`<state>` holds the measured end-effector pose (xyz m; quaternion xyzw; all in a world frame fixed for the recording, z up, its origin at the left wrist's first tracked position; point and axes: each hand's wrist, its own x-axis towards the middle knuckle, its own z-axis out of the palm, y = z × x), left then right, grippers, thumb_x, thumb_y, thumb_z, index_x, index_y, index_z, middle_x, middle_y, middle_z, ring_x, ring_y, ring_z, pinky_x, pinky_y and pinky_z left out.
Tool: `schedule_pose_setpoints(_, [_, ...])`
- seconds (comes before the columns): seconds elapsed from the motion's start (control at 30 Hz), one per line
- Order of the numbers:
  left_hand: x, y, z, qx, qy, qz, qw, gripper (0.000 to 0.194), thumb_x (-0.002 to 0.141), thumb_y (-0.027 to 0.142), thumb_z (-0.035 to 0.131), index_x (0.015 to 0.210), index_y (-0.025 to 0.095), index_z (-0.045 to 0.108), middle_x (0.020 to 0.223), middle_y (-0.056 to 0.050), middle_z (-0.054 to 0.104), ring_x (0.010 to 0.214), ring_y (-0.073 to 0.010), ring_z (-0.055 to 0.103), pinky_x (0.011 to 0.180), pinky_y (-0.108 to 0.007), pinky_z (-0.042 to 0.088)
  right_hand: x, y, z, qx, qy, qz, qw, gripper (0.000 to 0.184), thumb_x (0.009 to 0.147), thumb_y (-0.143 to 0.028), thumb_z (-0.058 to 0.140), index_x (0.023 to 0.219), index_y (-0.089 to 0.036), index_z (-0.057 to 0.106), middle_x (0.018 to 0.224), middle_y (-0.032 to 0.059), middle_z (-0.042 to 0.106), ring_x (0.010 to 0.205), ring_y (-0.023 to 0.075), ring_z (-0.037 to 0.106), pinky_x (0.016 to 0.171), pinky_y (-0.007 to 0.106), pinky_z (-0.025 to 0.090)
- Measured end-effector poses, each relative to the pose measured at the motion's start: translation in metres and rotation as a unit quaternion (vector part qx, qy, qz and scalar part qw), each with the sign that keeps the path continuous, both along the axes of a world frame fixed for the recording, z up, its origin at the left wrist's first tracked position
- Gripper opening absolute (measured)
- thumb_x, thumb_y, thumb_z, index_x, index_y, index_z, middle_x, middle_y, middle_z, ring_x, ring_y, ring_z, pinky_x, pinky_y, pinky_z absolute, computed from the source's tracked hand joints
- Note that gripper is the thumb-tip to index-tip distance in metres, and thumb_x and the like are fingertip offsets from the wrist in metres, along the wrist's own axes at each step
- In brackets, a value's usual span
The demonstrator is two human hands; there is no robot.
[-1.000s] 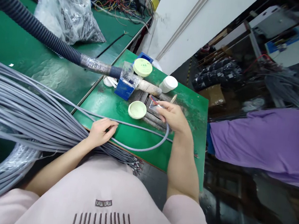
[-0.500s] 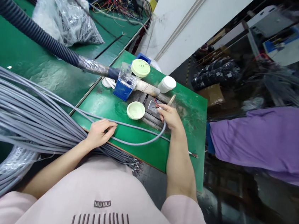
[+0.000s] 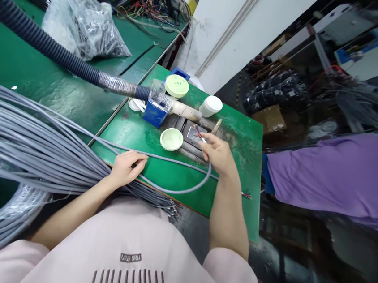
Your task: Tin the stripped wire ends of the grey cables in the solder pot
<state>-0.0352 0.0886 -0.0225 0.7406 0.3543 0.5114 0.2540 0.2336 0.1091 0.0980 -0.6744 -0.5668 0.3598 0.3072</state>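
Observation:
My right hand point(image 3: 219, 153) pinches the end of a grey cable point(image 3: 184, 189), its coloured wire tips held over a small dark metal pot point(image 3: 194, 135) set in the green bench point(image 3: 172, 175). The cable loops back across the bench to my left hand point(image 3: 126, 167), which is closed on it at the bench's near edge, on top of a thick bundle of grey cables point(image 3: 33, 143). A pale green dish point(image 3: 171, 139) lies just left of the pot.
A dark corrugated hose point(image 3: 50, 48) ends at a blue box point(image 3: 155, 111). A green lid point(image 3: 177, 85) and a white jar point(image 3: 211, 106) stand behind the pot. A plastic bag of parts point(image 3: 86, 27) lies far left. A person in purple point(image 3: 334, 175) is at the right.
My right hand pushed the wire tips forward to the pot, then drew back slightly. The cable loop tightened and widened again. My left hand has stayed put.

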Motion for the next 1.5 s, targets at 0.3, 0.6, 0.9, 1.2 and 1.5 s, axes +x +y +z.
schedule_pose_setpoints(0.3, [0.017,-0.013,0.031,-0.33,-0.276,-0.103,0.897,0.024,0.075,0.035,0.07,0.088,0.015,0.07,0.071,-0.002,0.065,0.062,-0.0113,0.057,0.058,-0.023,0.046,-0.079,-0.072,0.007,0.046,-0.025,0.073,0.996,0.057,0.086,-0.033,0.055,0.14,-0.025,0.04,0.046,-0.0088,0.035,0.042,0.0107,0.034,0.046,0.025,0.03])
schedule_pose_setpoints(0.6, [0.037,-0.03,0.056,-0.45,-0.401,-0.19,0.775,0.032,0.066,0.03,0.08,0.085,0.015,0.059,0.073,0.001,0.063,0.066,-0.0086,0.057,0.066,-0.021,0.047,-0.113,-0.091,-0.013,0.045,-0.139,0.061,0.987,0.064,0.086,-0.03,0.047,0.147,-0.02,0.028,0.052,-0.0053,0.051,0.048,0.0157,0.049,0.052,0.026,0.035])
schedule_pose_setpoints(0.9, [0.03,-0.038,0.055,-0.462,-0.429,-0.231,0.741,0.062,0.066,0.026,0.08,0.117,0.02,0.045,0.072,0.001,0.069,0.064,-0.012,0.063,0.062,-0.022,0.047,-0.094,-0.088,-0.002,0.015,0.057,0.041,0.997,0.047,0.077,-0.034,0.061,0.122,-0.022,0.056,0.059,-0.0049,0.056,0.048,0.0115,0.049,0.053,0.025,0.042])
schedule_pose_setpoints(1.2, [0.03,-0.046,0.058,-0.48,-0.414,-0.303,0.712,0.108,0.067,0.021,0.081,0.149,0.024,0.011,0.068,0.002,0.067,0.063,-0.0125,0.064,0.063,-0.023,0.046,-0.102,-0.067,-0.021,0.013,0.246,0.046,0.968,0.016,0.075,-0.031,0.064,0.064,-0.019,0.062,0.064,-0.0018,0.054,0.057,0.0107,0.049,0.057,0.025,0.042])
schedule_pose_setpoints(1.5, [0.029,-0.042,0.06,-0.52,-0.482,-0.296,0.64,0.062,0.065,0.017,0.081,0.122,0.021,0.054,0.079,0.002,0.068,0.065,-0.0114,0.067,0.064,-0.022,0.052,-0.107,-0.082,-0.039,0.281,0.143,-0.051,0.948,0.007,0.079,-0.02,0.065,0.074,-0.023,0.068,0.072,-0.0002,0.062,0.071,0.014,0.057,0.067,0.029,0.047])
